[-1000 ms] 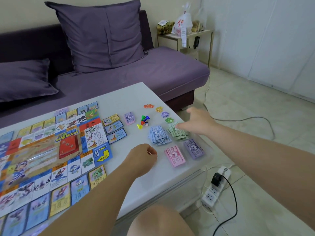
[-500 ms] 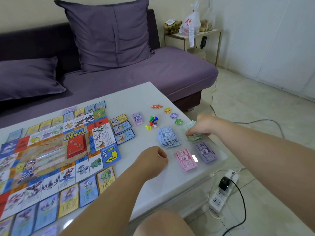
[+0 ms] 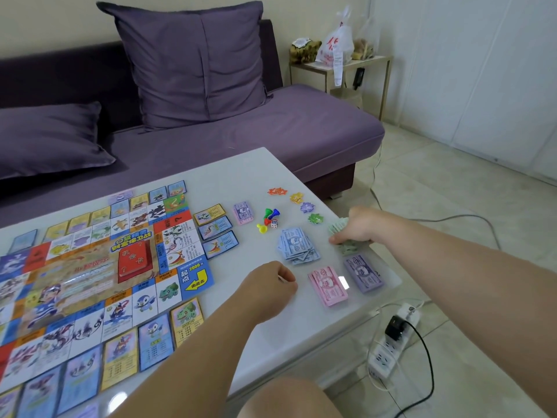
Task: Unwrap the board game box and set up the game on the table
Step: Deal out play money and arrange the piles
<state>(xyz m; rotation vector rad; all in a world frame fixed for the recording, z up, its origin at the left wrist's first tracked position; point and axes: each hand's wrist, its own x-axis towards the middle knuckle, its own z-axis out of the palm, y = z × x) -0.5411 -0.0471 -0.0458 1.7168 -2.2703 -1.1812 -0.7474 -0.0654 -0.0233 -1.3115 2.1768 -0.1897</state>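
The game board (image 3: 90,267) lies flat and open over the left half of the table (image 3: 211,167), its edges skewed to the table's edges. Its blue start square with a yellow arrow sits at the corner nearest the left hand (image 3: 268,286). A red card deck (image 3: 135,260) rests near the board's middle, and picture cards line its outer sides. The left hand sits on the table just right of the board with fingers curled into a fist; whether they hold anything cannot be told. The right hand (image 3: 358,227), at the right edge, pinches a fanned bunch of green notes (image 3: 346,247). Blue notes (image 3: 297,245) lie loosely heaped between the hands. Pink notes (image 3: 327,286) and purple notes (image 3: 363,273) lie side by side near the right near corner, long axes parallel. Coloured pawns (image 3: 268,217) and a die (image 3: 274,224) cluster beyond the blue notes
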